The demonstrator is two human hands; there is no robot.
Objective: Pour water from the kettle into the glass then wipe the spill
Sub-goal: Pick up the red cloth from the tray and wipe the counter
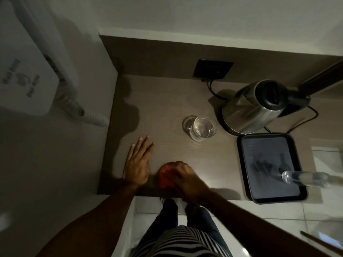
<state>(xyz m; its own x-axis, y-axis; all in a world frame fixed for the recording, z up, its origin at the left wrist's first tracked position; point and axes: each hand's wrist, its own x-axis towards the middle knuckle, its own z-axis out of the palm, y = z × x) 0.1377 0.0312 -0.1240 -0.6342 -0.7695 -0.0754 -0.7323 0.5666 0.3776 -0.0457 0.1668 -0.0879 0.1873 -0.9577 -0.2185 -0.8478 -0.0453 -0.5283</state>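
Nearest you, at the front edge of the surface, your right hand is curled down over a red cloth, its grip closed on the fabric and pressing it against the top. The hand is motion-blurred, which I take to mean a wiping stroke is in progress. Just to its left, your left hand lies flat and palm down on the surface, fingers spread and extended, holding nothing; it looks like a brace.

Off to your right, a dark tray sits on the surface with a clear bottle lying across its near corner.

Further out, toward the middle, the glass stands upright with clear water in it, well apart from both hands. Just beside it on the right, the kettle stands upright on its base, lid shut, its cord running back to a dark wall socket at the rear.

So the pour appears done: water is in the glass and the kettle is set down. What is left is the wipe, and you seem to be in the middle of it. I cannot make out any wet patch in this dim light, so I cannot tell how much spill remains; a faint sheen shows to the right of the cloth, which may be worth a pass. Keep the strokes clear of the glass.
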